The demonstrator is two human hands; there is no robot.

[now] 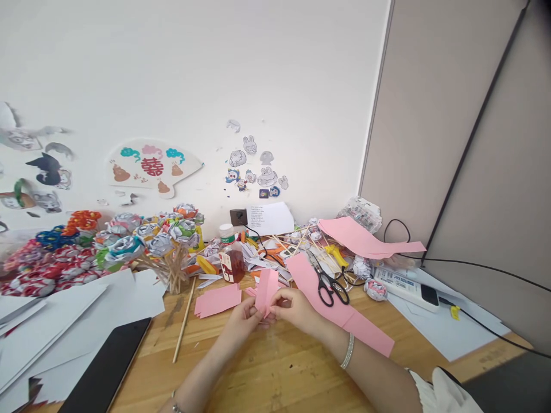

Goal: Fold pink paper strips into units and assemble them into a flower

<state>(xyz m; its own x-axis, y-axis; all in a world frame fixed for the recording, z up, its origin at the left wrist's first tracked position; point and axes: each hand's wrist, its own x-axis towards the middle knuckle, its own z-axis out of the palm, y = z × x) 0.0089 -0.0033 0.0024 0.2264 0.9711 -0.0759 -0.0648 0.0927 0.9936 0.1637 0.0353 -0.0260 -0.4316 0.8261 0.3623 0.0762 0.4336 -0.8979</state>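
Between my two hands is a small strip of pink paper (267, 287), upright with a crease down it. My left hand (246, 317) pinches its lower left edge. At the lower right, the fingers of my right hand (293, 308) are pinched on the same paper. A stack of pink paper pieces (218, 300) lies on the table just left of the hands. On the right, black-handled scissors (331, 288) rest on a long pink paper strip (365, 330). The fingertips partly hide the bottom of the held paper.
A bottle of reddish liquid (231, 258) stands behind my hands. Paper flowers (124, 238) on sticks crowd the back left. A wooden stick (184, 321), a black tablet (107, 367) and white sheets (51, 327) lie left. A white power bank (408, 289) with a cable sits right.
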